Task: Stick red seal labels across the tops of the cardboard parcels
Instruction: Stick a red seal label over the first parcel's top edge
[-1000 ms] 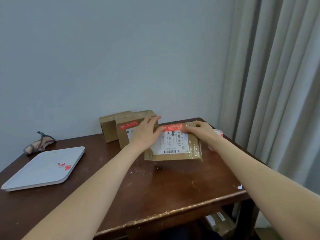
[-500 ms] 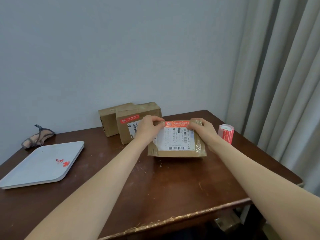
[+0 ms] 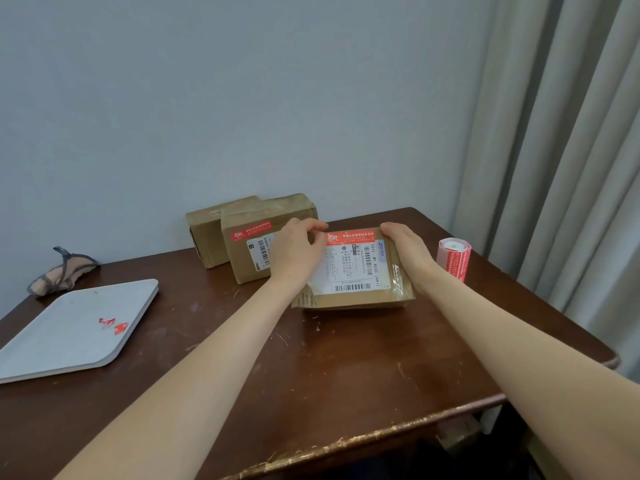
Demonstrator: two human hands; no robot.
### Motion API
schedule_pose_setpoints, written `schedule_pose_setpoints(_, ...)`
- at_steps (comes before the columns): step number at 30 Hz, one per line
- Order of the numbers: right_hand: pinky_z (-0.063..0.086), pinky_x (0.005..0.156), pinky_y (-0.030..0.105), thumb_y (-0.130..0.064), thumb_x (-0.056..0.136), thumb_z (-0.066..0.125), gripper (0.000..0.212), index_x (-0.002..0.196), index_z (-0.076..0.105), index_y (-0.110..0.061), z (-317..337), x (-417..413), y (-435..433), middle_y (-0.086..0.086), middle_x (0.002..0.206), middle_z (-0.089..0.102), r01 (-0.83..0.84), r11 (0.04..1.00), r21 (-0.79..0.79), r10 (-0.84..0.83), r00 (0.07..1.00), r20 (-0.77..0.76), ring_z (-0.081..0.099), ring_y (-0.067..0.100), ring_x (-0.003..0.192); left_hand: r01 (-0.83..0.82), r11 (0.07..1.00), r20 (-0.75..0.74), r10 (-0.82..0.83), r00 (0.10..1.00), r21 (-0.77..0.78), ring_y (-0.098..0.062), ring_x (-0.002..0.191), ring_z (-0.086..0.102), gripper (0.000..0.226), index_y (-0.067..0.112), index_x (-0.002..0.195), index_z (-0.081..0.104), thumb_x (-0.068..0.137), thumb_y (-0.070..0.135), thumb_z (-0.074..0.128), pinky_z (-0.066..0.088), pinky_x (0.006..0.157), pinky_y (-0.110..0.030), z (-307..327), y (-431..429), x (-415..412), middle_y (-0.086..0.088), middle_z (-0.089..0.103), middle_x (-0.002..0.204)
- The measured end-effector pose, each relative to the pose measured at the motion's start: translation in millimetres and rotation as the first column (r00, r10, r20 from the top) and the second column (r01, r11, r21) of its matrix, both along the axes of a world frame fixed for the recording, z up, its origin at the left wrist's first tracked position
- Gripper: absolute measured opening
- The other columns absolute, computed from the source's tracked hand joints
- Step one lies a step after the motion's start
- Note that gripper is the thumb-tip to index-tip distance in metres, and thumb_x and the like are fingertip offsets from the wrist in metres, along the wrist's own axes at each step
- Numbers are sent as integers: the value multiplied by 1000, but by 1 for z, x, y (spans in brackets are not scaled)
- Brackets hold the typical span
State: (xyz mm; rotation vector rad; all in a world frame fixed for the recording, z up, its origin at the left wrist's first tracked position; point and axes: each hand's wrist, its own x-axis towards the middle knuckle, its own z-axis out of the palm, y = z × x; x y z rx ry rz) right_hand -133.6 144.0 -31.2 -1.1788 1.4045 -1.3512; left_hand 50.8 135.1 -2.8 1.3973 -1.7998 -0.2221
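Hardly shifted since half a second ago: both hands, kept at either end of the red label [image 3: 349,238]. Near left on the table [image 3: 346,393], a grey tray [image 3: 69,341]. Mid-table, the parcel [image 3: 353,299] lying flat, label across its far edge. Bent onto the label's left end, the left hand [image 3: 298,251], pinching or pressing unclear; wrapped over the far right corner, the right hand [image 3: 408,251]. Likely trouble: a crease or lifted end from uneven rubbing. Just right, the label roll [image 3: 453,259], easily knocked by that forearm. Farther back, two more parcels [image 3: 266,216], front one already sealed.
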Motion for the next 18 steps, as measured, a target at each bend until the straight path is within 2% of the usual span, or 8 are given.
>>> schedule_pose_setpoints(3,47,100,48,-51,89,55,39,115,58,-22,-5,-4,0,2,108,69,-4,1000,-6,4,1000,19,65,22,104,46,999,12,-46,999,-9,-10,96,53,21,27,106,68,93,25,52,43,82,-26,-4,-2,-1,6,59,102)
schedule_pose_setpoints(5,48,99,49,-53,88,56,46,119,57,-19,-7,-6,-1,4,104,71,-31,999,19,30,999,39,68,23,99,82,996,-28,-82,996,17,-10,97,53,21,26,107,69,93,24,54,40,84,-25,-4,-3,0,6,59,102)
schedule_pose_setpoints(9,53,93,46,-53,90,56,48,121,55,-17,-6,-8,-3,7,101,73,-93,992,89,82,990,113,72,25,91,101,995,-54,-99,994,25,-8,95,51,22,22,110,69,94,20,53,35,77,-18,-3,-4,2,5,59,102)
schedule_pose_setpoints(14,53,93,45,-52,91,54,39,113,59,-20,-9,-7,0,5,96,74,-58,998,30,56,997,58,72,23,89,106,994,-56,-104,993,29,-3,86,47,23,19,110,69,95,17,51,32,67,-10,0,-3,1,6,56,98)
schedule_pose_setpoints(18,51,96,48,-53,90,55,33,107,59,-26,-12,-7,-1,3,96,73,-42,999,-2,42,998,53,71,23,92,91,995,-61,-88,994,37,3,79,45,28,20,110,69,97,12,46,33,64,-4,2,-2,2,6,57,100)
